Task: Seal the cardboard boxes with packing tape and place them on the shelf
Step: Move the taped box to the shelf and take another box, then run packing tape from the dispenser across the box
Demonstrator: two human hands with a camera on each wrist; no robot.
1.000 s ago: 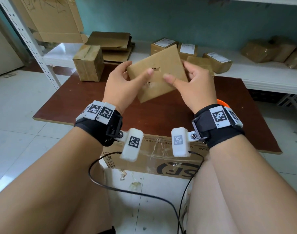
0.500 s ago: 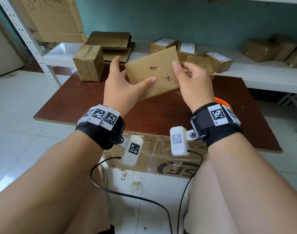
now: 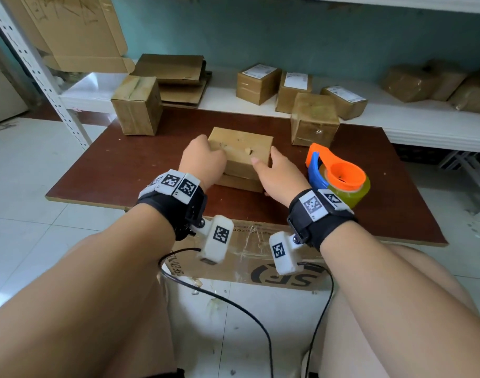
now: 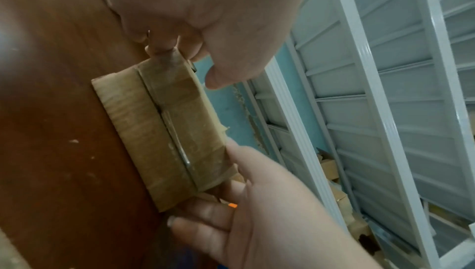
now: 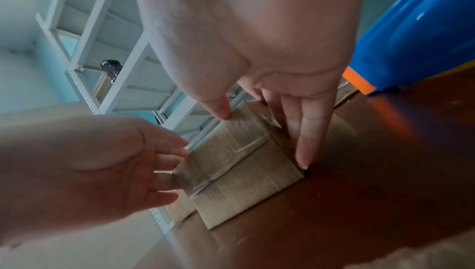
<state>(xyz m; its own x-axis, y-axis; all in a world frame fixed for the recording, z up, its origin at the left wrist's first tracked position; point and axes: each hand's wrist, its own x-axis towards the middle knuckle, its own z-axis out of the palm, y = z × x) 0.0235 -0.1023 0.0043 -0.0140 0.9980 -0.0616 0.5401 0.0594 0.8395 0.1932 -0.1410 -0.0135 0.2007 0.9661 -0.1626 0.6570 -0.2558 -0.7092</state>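
A small brown cardboard box (image 3: 241, 148) lies on the dark red table (image 3: 124, 165), a clear-taped seam on its near side (image 5: 244, 172). My left hand (image 3: 203, 162) grips the box's left end, fingers curled against it (image 4: 195, 58) and thumb just over the top. My right hand (image 3: 271, 170) is at the right end. Its fingers (image 5: 303, 151) lie straight down the side to the table, and its thumb tip rests on the top edge. An orange and blue tape dispenser (image 3: 337, 175) stands just right of my right hand.
Two other brown boxes stand on the table, back left (image 3: 136, 105) and back right (image 3: 313, 118). The white shelf (image 3: 397, 115) behind holds labelled boxes (image 3: 258, 83) and flattened cardboard (image 3: 173, 77). A large printed carton (image 3: 260, 260) sits under the table's near edge.
Both hands held the box up in the air and turned it. Now it is down flat on the table between them, and the tape dispenser shows in full.
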